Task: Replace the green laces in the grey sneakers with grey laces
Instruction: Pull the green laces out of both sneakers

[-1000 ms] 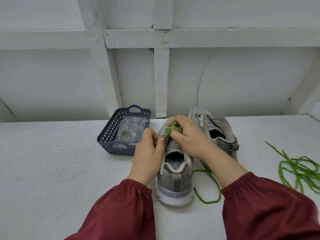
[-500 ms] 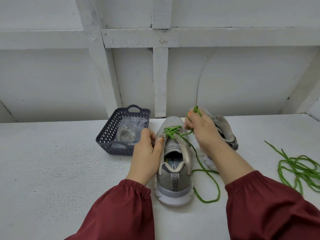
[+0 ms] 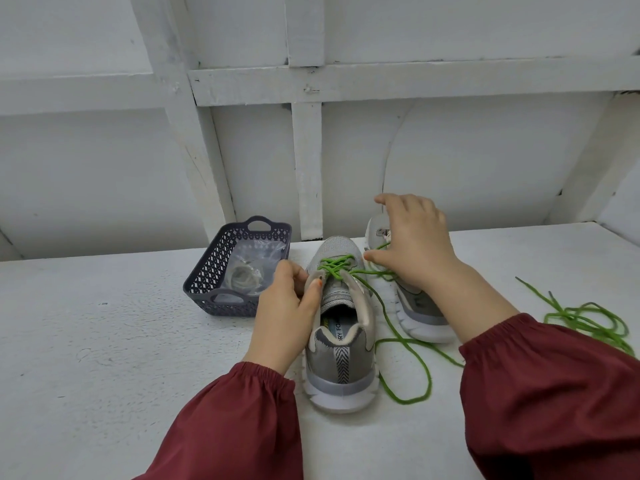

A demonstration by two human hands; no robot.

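A grey sneaker (image 3: 341,358) stands heel toward me, with a green lace (image 3: 336,265) still crossed through its front eyelets. The lace's loose tail (image 3: 408,344) loops on the table to the sneaker's right. My left hand (image 3: 284,313) grips the sneaker's left side, thumb on the eyelet flap. My right hand (image 3: 415,244) hovers with spread fingers over the second grey sneaker (image 3: 420,317), which lies behind and to the right. The green lace runs under its palm. Whether it pinches the lace I cannot see. A clear bag of grey laces (image 3: 247,275) lies in the basket.
The dark slotted basket (image 3: 221,271) sits left of the sneakers, near the white wall. Another green lace (image 3: 588,317) lies tangled on the white table at the right. My red sleeves fill the near edge.
My right hand pulled the green lace up and out of the upper eyelets. It then moved right and back, and its fingers spread. My left hand stayed on the sneaker.
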